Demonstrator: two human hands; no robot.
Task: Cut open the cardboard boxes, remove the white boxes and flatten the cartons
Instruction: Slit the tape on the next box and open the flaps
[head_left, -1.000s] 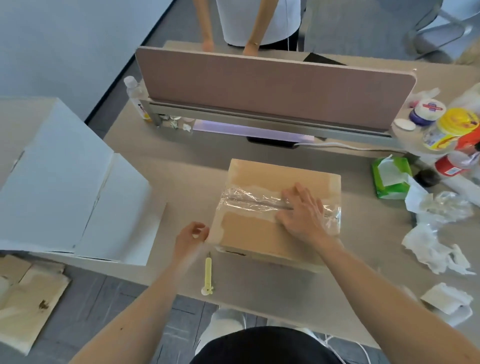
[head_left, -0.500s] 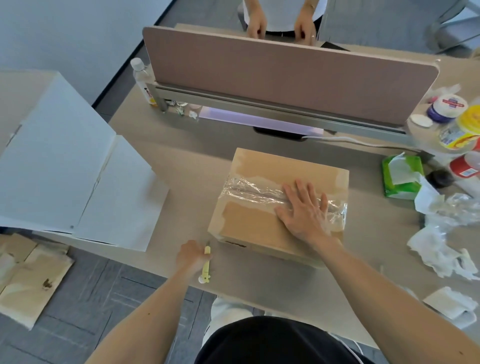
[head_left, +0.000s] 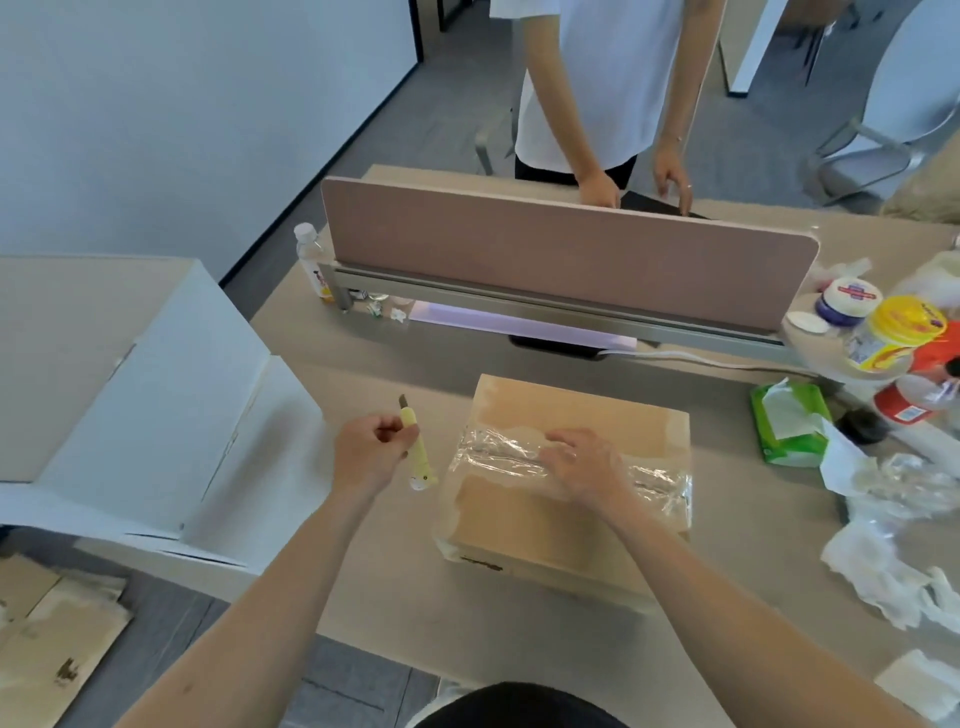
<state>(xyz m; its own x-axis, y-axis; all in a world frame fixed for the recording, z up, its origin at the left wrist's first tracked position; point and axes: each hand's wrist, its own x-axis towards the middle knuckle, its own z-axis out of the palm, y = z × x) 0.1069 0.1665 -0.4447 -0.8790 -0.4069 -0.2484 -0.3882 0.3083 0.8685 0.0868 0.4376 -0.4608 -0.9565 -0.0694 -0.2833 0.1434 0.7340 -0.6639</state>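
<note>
Head view: cardboard box (head_left: 561, 514) sits sealed on the surface (head_left: 405, 582), right of centre, with wrinkled clear tape (head_left: 493, 457) across its top. Right hand (head_left: 582, 462) lies on the tape, fingers spread and relaxed, pressing down. Left hand (head_left: 371, 454), just left of the box, grips a yellow utility knife (head_left: 418, 441), blade extended and pointing away. White box (head_left: 156, 415) with open flaps at far left. Flattened cartons (head_left: 52, 639) lie on the floor below it.

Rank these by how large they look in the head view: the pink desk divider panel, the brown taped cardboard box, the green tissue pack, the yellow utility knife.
1. pink desk divider panel
2. brown taped cardboard box, helped by sitting nearer the camera
3. green tissue pack
4. yellow utility knife
</note>
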